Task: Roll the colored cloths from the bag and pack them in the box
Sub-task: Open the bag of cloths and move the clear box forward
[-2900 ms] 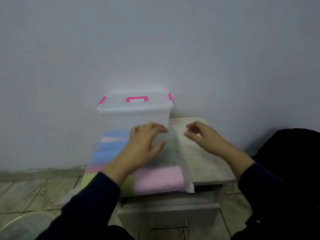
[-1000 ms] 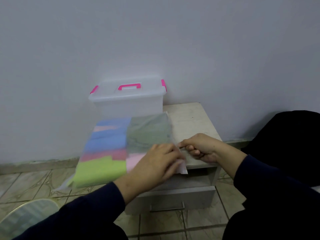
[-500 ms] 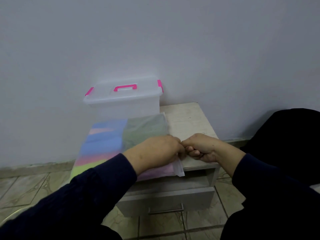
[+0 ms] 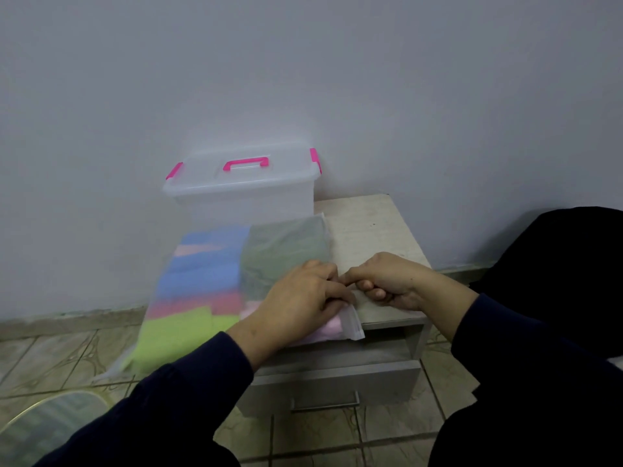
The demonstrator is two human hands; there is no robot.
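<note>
Both hands are pinching the right edge of the plastic bag [image 4: 215, 298]: left hand [image 4: 300, 298] lies on top, right hand [image 4: 387, 281] curls in just beside it. The bag of colored cloths [image 4: 199, 278] sits on the small desk [image 4: 364, 224], overhanging its left side, with the lidded clear box [image 4: 242, 193] right behind.

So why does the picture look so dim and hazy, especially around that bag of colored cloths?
Head view: the room light is dim and flat, with only soft shadows. The frosted bag veils the cloths' colours and its left side looks blurred. The left hand and right hand at its edge look sharper. The wide lens bends the floor line.
</note>
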